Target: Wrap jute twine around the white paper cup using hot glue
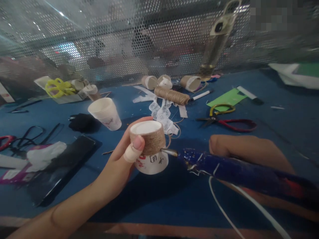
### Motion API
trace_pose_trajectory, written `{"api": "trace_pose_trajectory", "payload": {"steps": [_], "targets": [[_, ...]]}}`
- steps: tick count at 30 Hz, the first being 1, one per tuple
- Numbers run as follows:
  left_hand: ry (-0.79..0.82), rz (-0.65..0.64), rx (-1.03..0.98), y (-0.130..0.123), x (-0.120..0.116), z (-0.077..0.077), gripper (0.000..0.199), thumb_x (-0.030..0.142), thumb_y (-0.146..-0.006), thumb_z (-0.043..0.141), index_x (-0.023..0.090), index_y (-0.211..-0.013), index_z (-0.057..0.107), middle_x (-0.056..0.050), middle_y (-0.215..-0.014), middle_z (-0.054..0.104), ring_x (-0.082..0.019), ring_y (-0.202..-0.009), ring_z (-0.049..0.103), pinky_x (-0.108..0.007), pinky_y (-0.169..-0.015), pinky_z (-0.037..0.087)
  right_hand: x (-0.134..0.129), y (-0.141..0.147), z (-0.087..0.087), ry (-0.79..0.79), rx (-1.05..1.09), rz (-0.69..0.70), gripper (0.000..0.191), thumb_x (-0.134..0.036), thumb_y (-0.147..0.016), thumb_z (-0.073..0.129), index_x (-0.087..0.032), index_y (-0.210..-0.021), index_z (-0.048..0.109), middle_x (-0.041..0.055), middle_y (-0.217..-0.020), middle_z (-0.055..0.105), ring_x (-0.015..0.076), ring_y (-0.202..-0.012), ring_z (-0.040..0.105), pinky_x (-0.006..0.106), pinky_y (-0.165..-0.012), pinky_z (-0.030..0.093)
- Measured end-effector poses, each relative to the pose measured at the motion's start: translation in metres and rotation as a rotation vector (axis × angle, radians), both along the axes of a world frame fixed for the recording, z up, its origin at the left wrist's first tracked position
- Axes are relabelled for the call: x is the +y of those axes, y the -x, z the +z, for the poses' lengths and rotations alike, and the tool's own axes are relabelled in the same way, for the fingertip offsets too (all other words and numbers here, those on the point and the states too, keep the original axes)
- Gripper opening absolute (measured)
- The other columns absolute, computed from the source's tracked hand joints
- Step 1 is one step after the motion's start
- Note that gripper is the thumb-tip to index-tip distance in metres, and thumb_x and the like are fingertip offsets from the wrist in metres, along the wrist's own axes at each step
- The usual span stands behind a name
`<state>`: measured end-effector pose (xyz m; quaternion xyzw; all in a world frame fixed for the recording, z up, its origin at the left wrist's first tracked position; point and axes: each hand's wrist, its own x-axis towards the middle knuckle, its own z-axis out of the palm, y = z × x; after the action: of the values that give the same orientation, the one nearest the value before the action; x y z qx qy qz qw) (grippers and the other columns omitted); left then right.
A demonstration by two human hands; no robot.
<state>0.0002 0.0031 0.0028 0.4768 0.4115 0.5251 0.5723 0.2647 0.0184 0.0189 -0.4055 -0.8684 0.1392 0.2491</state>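
My left hand (129, 146) is wrapped round a paper cup (152, 166), its thumb bandaged. Brown twine (153, 142) covers the upper band of the cup; the lower part is white with red and black marks. A loose twine end curls behind it. From the right, my right hand (249, 149) grips a dark blue hot glue gun (224, 166), partly hiding its fingers behind the body. The metal nozzle (169, 152) touches or nearly touches the lower edge of the twine. Beyond the cup lie white lace (161, 114) and a twine spool (171, 95).
A stack of paper cups (106, 114) stands left. Red-and-yellow-handled scissors (224, 119) lie right, beside green paper (226, 99). A black phone-like slab (64, 169) sits front left. Twine-wrapped cups (190, 83) rest before a perforated metal screen (119, 49). The white cord (256, 205) trails at the front.
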Motion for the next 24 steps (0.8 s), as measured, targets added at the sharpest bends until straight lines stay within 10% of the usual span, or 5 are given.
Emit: {"api": "trace_pose_trajectory", "payload": {"steps": [6,16,24], "targets": [[0.004,0.014,-0.053,0.0,0.002,0.003,0.062,0.067,-0.083,0.065,0.029,-0.131,0.064,-0.007,-0.115,0.072,-0.028,-0.102,0.07,-0.033,-0.074,0.057,0.005,0.0,0.0,-0.055,0.027,0.019,0.023,-0.025,-0.082,0.049,-0.027,-0.063,0.036,-0.0071,-0.055,0.044,0.0115,-0.049,0.045,0.029,-0.051,0.031],[-0.021,0.001,0.019,0.003,-0.001,-0.003,0.058,0.064,-0.087,0.062,0.033,-0.137,0.059,-0.006,-0.132,0.065,-0.029,-0.119,0.062,-0.035,-0.094,0.054,0.019,-0.008,-0.013,-0.262,0.056,0.154,0.019,-0.026,-0.073,0.055,-0.026,-0.065,0.038,-0.0117,-0.045,0.043,0.0065,-0.033,0.042,0.02,-0.034,0.024],[-0.081,0.046,0.093,0.004,0.002,-0.004,0.065,0.073,-0.085,0.056,0.034,-0.136,0.06,-0.007,-0.112,0.07,-0.026,-0.103,0.067,-0.035,-0.087,0.057,0.01,-0.002,-0.008,-0.16,-0.003,-0.023,0.021,-0.029,-0.079,0.048,-0.025,-0.06,0.04,-0.0067,-0.048,0.047,0.0107,-0.042,0.047,0.025,-0.044,0.029]]}}
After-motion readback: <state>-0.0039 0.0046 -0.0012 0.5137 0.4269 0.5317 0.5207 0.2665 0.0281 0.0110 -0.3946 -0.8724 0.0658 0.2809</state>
